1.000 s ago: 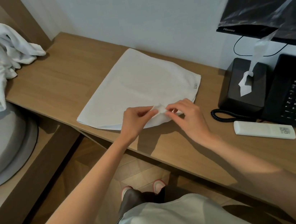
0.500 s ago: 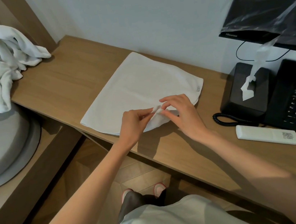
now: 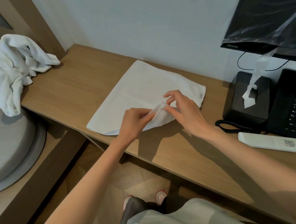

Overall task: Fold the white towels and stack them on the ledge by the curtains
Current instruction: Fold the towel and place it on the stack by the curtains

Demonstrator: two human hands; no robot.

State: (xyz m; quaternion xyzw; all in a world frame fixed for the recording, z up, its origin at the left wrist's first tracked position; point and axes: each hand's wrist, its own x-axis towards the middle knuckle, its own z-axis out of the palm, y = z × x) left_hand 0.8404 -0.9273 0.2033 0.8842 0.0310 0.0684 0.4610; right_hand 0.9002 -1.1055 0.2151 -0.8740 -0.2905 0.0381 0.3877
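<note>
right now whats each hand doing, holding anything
Left hand: closed, pinching the near corner of the flat white towel.
Right hand: fingertips pinching the same corner, other fingers spread.

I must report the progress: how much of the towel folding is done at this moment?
Done: nothing stacked is in view. In hand: one white towel lies flat on the wooden desk; the left hand and right hand pinch its near corner together. Left: finishing this fold, then the crumpled towel pile at the far left.
</note>
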